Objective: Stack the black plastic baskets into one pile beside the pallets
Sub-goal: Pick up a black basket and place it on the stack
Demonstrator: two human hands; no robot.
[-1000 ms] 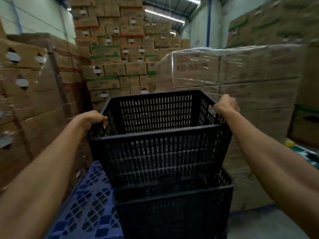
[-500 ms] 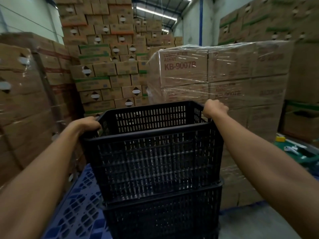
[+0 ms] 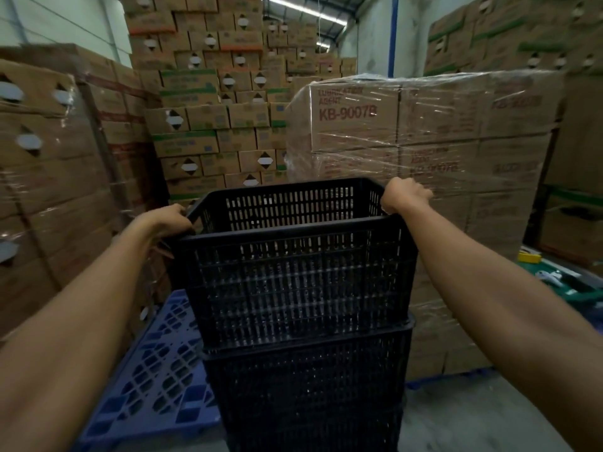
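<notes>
- The left hand (image 3: pixel 169 218) has its grip clenched on the left rim of the top black basket (image 3: pixel 300 275); the right hand (image 3: pixel 403 197) grasps the right rim.
- That basket sits nested in a lower black basket (image 3: pixel 306 383), its upper part standing above that one's rim.
- The pile stands on the floor (image 3: pixel 473 415), just beside a blue plastic pallet (image 3: pixel 153 370) on its left.
- Shrink-wrapped cartons (image 3: pixel 424 135) stand behind on the right.
</notes>
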